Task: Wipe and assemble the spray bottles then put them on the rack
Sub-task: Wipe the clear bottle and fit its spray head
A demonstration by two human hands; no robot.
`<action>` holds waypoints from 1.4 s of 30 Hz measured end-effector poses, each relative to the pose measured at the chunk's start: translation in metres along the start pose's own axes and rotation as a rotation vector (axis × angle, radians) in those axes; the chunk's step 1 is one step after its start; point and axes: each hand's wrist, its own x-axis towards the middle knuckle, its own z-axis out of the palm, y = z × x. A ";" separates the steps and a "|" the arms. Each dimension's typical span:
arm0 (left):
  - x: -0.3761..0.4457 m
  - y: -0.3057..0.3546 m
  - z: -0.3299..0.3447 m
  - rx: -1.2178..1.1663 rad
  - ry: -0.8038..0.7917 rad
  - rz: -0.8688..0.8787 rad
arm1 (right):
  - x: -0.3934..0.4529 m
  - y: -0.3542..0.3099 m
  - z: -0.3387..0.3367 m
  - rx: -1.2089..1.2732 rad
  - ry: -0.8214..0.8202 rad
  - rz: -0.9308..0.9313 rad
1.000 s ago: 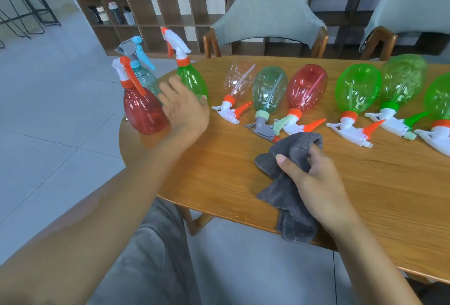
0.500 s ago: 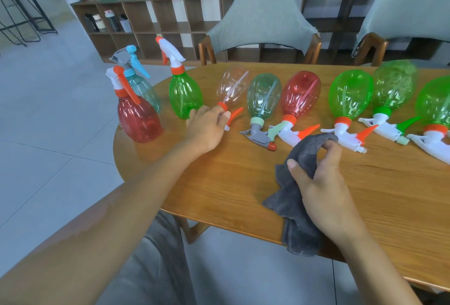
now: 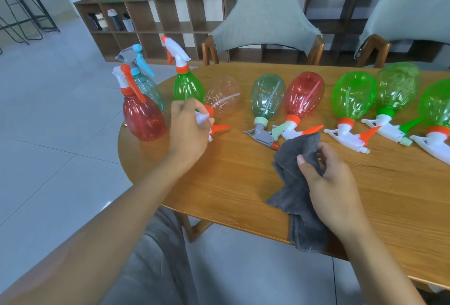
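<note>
While the left hand (image 3: 190,131) grips the trigger head of a clear spray bottle (image 3: 222,97) lying on the desk (image 3: 243,183), the right hand (image 3: 333,183) holds a gray cloth (image 3: 294,183) bunched nearby. Three bottles (image 3: 143,117) stand upright at the desk's left end; six more (image 3: 350,95) lie in a row, seemingly unwiped. None has reached a rack.

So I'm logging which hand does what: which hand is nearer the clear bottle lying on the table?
Left. The left hand grips the clear bottle at its sprayer; the right hand holds the grey cloth, well apart.
</note>
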 end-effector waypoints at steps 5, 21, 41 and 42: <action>0.002 0.008 -0.026 0.050 0.075 0.108 | 0.001 0.001 0.000 0.084 0.012 0.024; 0.002 0.095 -0.061 0.149 -0.469 0.592 | -0.006 -0.004 -0.015 0.184 0.126 -0.032; -0.020 0.157 -0.018 0.461 -0.578 0.852 | -0.009 -0.005 -0.030 -0.107 0.247 -0.282; -0.021 0.158 -0.016 0.465 -0.582 0.838 | -0.010 -0.006 -0.029 -0.109 0.240 -0.310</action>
